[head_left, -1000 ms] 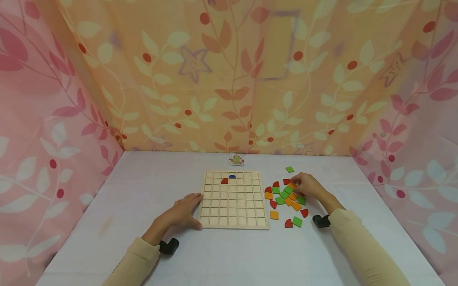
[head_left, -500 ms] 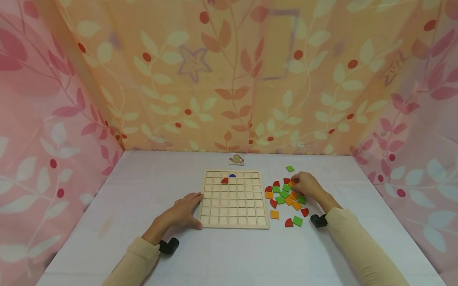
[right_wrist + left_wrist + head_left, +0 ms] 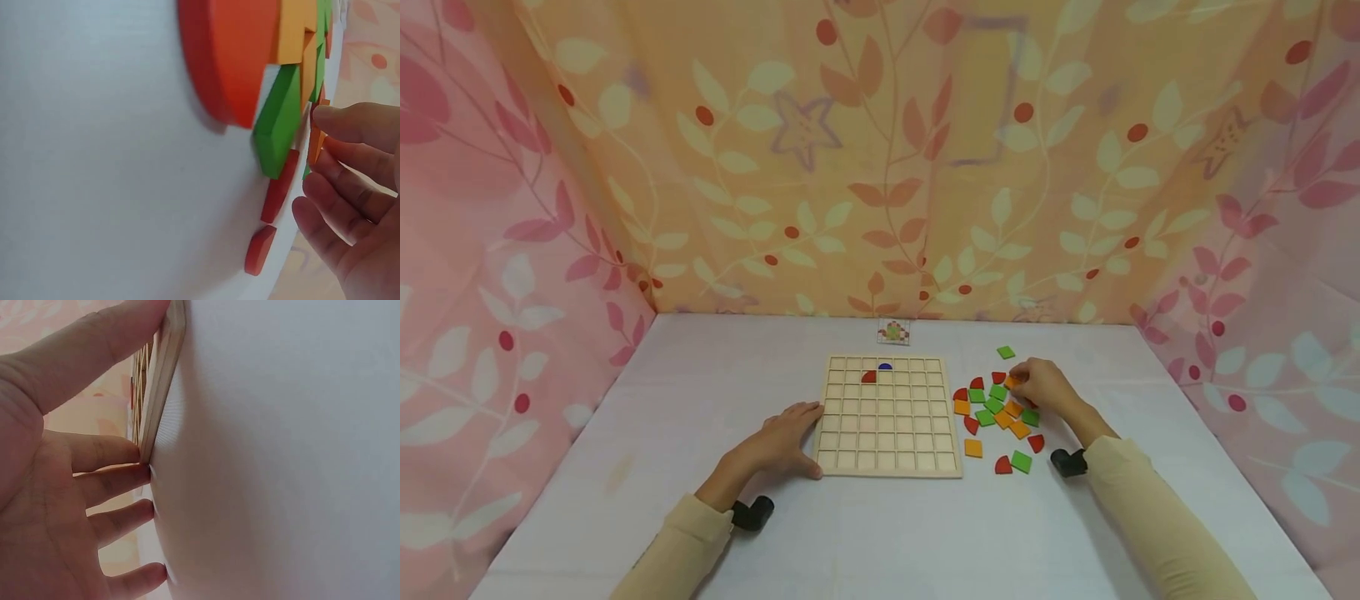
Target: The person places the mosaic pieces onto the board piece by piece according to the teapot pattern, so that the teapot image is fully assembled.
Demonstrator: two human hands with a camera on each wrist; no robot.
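Observation:
My left hand (image 3: pixel 781 440) lies at the left side of a wooden grid board (image 3: pixel 887 425). Its thumb touches the near corner, and the straight, spread fingers reach along the edge onto the cloth. In the board's upper cells sit a red quarter-circle tile (image 3: pixel 869 377) and a blue half-circle tile (image 3: pixel 885 367). Over on the right, my right hand (image 3: pixel 1047 390) is at the far side of a pile of tiles. Thumb and index finger pinch an orange square tile (image 3: pixel 317 144); the other fingers are loosely bent.
Loose green tiles (image 3: pixel 993 405), orange tiles (image 3: pixel 1018 430) and red quarter-circles (image 3: pixel 1003 466) are scattered right of the board. One green tile (image 3: pixel 1006 352) lies farther back. A small picture card (image 3: pixel 893 332) is behind the board. Patterned cloth walls (image 3: pixel 880 167) enclose the white table.
The orange tile at my right fingertips has shifted slightly away from me, and the green tile beside it has turned and separated from it. My left hand has stayed at the board.

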